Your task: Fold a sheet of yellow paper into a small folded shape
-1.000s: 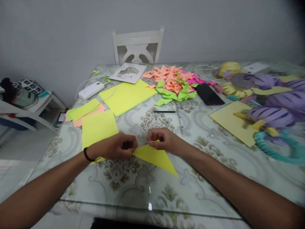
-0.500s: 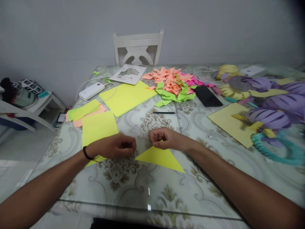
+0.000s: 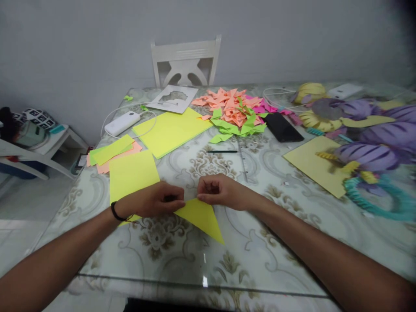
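Observation:
A yellow paper triangle [image 3: 201, 216] lies on the glass-topped table [image 3: 227, 260] in front of me. My left hand [image 3: 152, 201], with a black band at the wrist, pinches the triangle's left corner with closed fingers. My right hand [image 3: 219, 191] pinches its top corner, fingers curled. The two hands sit close together, almost touching. A yellow sheet [image 3: 131, 175] lies partly under my left hand.
A larger yellow sheet [image 3: 170, 130], a stack of green and orange slips [image 3: 110, 151], a pile of folded orange, green and pink pieces [image 3: 235, 110], a black phone [image 3: 282, 127], a pen [image 3: 224, 151], a white power bank [image 3: 121, 123], purple paper flowers [image 3: 373, 130], a white chair [image 3: 185, 63].
The triangle has turned and narrowed, its long point now aimed down and nearer to me. My hands have drawn closer together on it.

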`<act>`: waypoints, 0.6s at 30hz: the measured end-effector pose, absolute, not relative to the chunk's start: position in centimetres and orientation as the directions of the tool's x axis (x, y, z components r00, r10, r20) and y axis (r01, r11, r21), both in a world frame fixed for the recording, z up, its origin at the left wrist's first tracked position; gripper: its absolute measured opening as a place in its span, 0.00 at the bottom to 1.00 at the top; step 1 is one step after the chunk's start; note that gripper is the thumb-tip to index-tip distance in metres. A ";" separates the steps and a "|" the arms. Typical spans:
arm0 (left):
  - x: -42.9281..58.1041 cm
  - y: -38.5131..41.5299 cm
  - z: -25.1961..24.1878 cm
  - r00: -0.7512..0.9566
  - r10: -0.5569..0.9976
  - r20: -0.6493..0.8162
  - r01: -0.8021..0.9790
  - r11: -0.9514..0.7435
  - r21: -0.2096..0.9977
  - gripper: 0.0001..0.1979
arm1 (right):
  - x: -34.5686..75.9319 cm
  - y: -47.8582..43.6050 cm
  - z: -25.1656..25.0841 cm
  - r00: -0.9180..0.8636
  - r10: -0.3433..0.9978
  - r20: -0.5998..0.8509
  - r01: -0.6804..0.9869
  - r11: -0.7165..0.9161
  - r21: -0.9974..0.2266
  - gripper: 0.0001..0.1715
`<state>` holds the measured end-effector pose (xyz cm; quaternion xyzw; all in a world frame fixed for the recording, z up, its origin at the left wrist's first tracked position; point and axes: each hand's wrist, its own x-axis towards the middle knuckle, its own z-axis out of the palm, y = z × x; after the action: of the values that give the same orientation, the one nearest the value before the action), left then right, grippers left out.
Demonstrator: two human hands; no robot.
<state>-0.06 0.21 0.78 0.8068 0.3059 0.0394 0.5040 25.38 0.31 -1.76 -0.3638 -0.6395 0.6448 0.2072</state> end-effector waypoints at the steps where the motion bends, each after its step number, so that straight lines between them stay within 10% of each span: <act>1: -0.1 0.2 0.9 0.817 0.519 -0.252 0.451 -0.302 0.840 0.20 | 25.5 0.4 -1.7 -0.671 0.709 -0.217 0.210 -0.099 -0.973 0.21; 18: -0.1 0.4 0.9 0.733 0.631 -0.254 0.415 -0.119 0.902 0.19 | 25.9 0.9 -2.2 -0.673 0.730 -0.119 -0.026 -0.185 -0.982 0.22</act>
<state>-0.08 0.41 0.87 0.7418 0.3527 0.0961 0.5622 25.91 0.93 -2.16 -0.3036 -0.5799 0.7073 0.2672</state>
